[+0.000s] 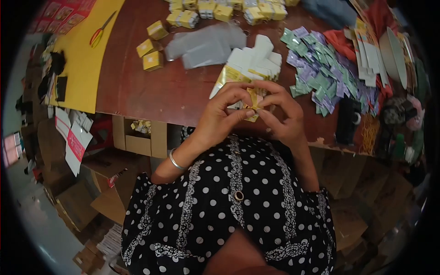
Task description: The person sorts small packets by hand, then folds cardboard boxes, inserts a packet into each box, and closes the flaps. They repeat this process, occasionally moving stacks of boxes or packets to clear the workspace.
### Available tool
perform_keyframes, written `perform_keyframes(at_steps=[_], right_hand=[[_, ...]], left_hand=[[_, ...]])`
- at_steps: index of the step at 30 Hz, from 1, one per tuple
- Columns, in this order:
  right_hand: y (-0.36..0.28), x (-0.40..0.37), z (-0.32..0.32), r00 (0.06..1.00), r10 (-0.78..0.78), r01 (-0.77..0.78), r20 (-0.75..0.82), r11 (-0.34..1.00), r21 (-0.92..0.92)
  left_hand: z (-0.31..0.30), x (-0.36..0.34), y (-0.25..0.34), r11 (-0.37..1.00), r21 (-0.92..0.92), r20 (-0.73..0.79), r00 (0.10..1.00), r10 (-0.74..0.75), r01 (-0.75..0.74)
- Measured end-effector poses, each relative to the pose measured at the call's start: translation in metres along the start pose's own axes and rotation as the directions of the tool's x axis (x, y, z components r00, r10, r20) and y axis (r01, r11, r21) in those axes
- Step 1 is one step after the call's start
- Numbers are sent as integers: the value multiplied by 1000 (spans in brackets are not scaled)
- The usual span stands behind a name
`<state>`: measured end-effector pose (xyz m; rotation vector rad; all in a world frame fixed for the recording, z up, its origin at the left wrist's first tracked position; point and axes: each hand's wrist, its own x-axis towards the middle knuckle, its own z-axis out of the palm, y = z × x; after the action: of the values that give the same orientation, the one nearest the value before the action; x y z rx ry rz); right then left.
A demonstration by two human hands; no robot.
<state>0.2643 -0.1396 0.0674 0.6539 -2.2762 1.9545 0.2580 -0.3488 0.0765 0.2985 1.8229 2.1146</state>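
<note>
Near the table's front edge, my left hand (226,109) and my right hand (285,109) meet, thumbs and fingers pinched on a small yellow carton (253,97). My fingers cover part of the carton, so I cannot make out its whole shape. Just beyond my hands lies a pile of flat white and yellow cartons (256,57). To the right of my right hand spreads a heap of small green and purple sachets (316,64).
Clear plastic sheets (208,46) lie left of the flat cartons. Several folded yellow boxes (153,60) sit on the table (137,91), with rows of boxes (183,18) behind. Scissors (97,36) rest on yellow board (82,68). An open cardboard box (138,145) stands below the edge.
</note>
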Motion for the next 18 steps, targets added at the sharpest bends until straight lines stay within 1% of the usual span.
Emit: perform_keyframes(at_steps=[1, 2, 3, 4, 5, 6, 7, 8, 10, 11, 12, 13, 14, 15, 16, 18], right_hand=[[-4, 0, 3, 994, 57, -44, -95, 989, 142], [-8, -2, 2, 974, 141, -88, -177, 956, 280], [-7, -1, -4, 953, 158, -89, -258, 961, 261], [-6, -1, -13, 922, 175, -95, -345, 967, 236], [-1, -3, -22, 892, 188, -124, -411, 976, 179], [4, -6, -28, 889, 187, -122, -418, 977, 177], [10, -8, -33, 877, 225, -167, -424, 971, 171], [12, -11, -37, 862, 267, -217, -432, 963, 163], [10, -12, -33, 856, 274, -222, -438, 961, 168], [9, -11, -30, 862, 271, -214, -428, 960, 178], [11, -13, -29, 864, 271, -208, -424, 959, 191], [11, -16, -27, 856, 278, -220, -436, 959, 179], [10, -17, -25, 858, 292, -235, -422, 954, 184], [9, -17, -24, 863, 304, -245, -404, 950, 191], [7, -18, -23, 860, 304, -248, -409, 951, 187], [4, -20, -21, 857, 322, -266, -404, 945, 189]], left_hand=[[-14, -2, 5, 1000, 28, -39, 999, 16, -15], [-29, -5, 8, 954, 284, -143, 980, 138, -93], [-43, -7, 11, 844, 520, -205, 941, 270, -129], [-62, -6, 17, 711, 689, -240, 882, 405, -139], [-81, -7, 19, 621, 779, -263, 852, 452, -89], [-100, -7, 18, 523, 851, -271, 823, 499, -37], [-121, -6, 6, 469, 883, -274, 821, 501, 9], [-126, -2, 6, 474, 880, -263, 828, 494, -3], [-122, 7, 6, 141, 980, -196, 764, 615, 138], [-114, 12, 11, 182, 981, -164, 764, 624, 62], [-101, 15, 9, 197, 979, -157, 771, 617, 42], [-82, 18, 5, 487, 873, -265, 852, 451, 14], [-64, 22, 0, 728, 685, -313, 915, 253, 33], [-50, 27, -8, 604, 797, -181, 952, 247, -5], [-35, 30, -14, 608, 794, -177, 953, 246, -10], [-11, 32, -21, 320, 947, -77, 956, 282, -18]])
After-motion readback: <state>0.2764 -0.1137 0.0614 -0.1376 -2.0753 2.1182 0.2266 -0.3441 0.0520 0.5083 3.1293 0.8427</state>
